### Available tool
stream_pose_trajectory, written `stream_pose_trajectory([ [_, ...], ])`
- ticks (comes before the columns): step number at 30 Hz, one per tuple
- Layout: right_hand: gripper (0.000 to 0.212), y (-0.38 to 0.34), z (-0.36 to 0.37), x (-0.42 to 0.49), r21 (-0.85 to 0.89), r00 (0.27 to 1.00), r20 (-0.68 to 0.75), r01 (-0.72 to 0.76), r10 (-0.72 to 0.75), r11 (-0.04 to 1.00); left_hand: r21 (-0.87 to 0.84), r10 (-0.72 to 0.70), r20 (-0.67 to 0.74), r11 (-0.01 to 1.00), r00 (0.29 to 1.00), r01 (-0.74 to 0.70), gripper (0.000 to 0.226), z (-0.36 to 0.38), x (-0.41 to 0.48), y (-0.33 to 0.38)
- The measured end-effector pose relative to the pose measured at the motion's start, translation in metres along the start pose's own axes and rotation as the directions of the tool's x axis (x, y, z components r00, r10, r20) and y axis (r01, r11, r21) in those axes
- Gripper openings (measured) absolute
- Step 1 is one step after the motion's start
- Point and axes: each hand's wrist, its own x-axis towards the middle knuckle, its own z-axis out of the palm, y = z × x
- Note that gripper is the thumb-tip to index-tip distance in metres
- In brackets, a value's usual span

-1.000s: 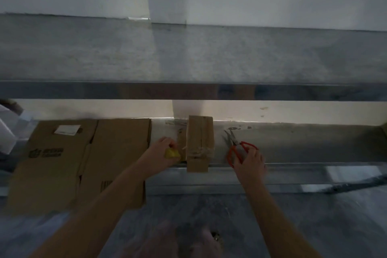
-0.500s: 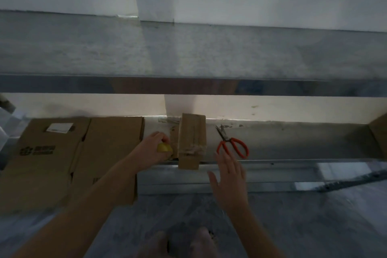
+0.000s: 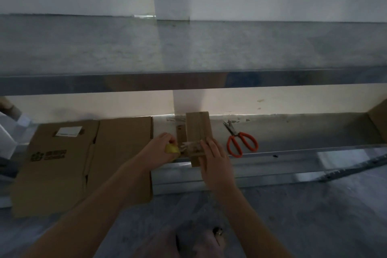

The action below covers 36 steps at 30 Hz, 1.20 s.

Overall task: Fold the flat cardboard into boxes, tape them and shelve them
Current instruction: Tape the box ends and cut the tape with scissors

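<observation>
From the head camera, the small box (image 3: 198, 130) stands on the lower shelf (image 3: 293, 152), its near end sticking out over the shelf edge. The right hand (image 3: 216, 160) lies on it with fingers (image 3: 206, 146) straight and flat, pressing on the near part of the top. Just left of those fingertips a band of clear tape (image 3: 189, 146) crosses the box, wrinkled. The left hand (image 3: 158, 151) is curled round a yellow tape roll (image 3: 172, 149), which sits touching or just beside the box's left side.

The box looks light and hollow, stiff at the edges but likely to dent on the flat faces. It is best held across its two long sides, clear of the slick tape.

Red scissors (image 3: 240, 141) lie right of the right fingers, apart from them. Flat cardboard (image 3: 83, 163) lies left of the left hand.
</observation>
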Motion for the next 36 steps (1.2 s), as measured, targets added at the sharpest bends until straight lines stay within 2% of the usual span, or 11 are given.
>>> stream_pose_trajectory([
  [6,0.054,-0.002,-0.007,0.001,-0.033,0.998,0.061,0.011,-0.009,0.999,0.103,0.066,0.052,0.992,0.996,-0.071,0.031,-0.01,0.004,0.002],
  [8,0.055,0.002,-0.012,0.002,-0.037,0.997,0.08,-0.01,0.013,0.999,0.181,0.049,0.07,0.982,0.996,-0.061,0.032,-0.023,0.002,-0.006],
  [10,0.057,0.011,-0.021,0.003,-0.022,0.993,0.105,-0.06,0.062,0.998,0.215,0.0,0.031,0.977,1.0,-0.007,0.032,-0.046,-0.005,-0.022],
  [14,0.057,0.035,-0.035,0.0,-0.016,0.989,0.087,-0.123,0.124,0.992,0.157,0.024,-0.056,0.988,0.998,-0.015,0.036,-0.08,-0.02,-0.035],
  [17,0.058,0.032,-0.032,-0.005,0.004,0.991,0.105,-0.079,0.078,0.997,0.125,0.074,-0.079,0.99,0.994,-0.063,0.031,-0.071,-0.025,-0.024],
  [21,0.059,0.007,-0.017,-0.006,0.014,0.996,0.089,-0.026,0.025,1.0,0.072,0.041,-0.113,0.997,0.993,-0.033,0.031,-0.054,-0.029,-0.02],
  [26,0.06,-0.002,-0.011,-0.007,0.033,0.996,0.08,-0.037,0.035,0.999,0.06,0.04,-0.076,0.998,0.996,-0.035,0.033,-0.053,-0.04,-0.019],
  [30,0.056,-0.013,-0.02,-0.007,-0.038,0.999,0.04,-0.015,0.016,0.999,0.017,0.052,-0.025,0.999,0.998,-0.052,0.031,-0.056,-0.048,-0.014],
  [32,0.057,-0.032,-0.026,-0.005,-0.122,0.998,0.022,0.058,-0.055,0.991,0.0,0.069,-0.019,0.998,0.997,-0.069,0.027,-0.054,-0.052,-0.009],
  [34,0.054,-0.058,-0.028,-0.004,-0.07,0.992,-0.028,0.125,-0.127,0.99,-0.021,0.088,-0.031,0.996,0.996,-0.089,0.024,-0.051,-0.055,-0.004],
  [36,0.045,-0.083,-0.023,-0.003,0.081,0.991,-0.056,0.124,-0.119,0.989,-0.028,0.12,-0.033,0.992,0.992,-0.121,0.023,-0.048,-0.057,0.0],
])
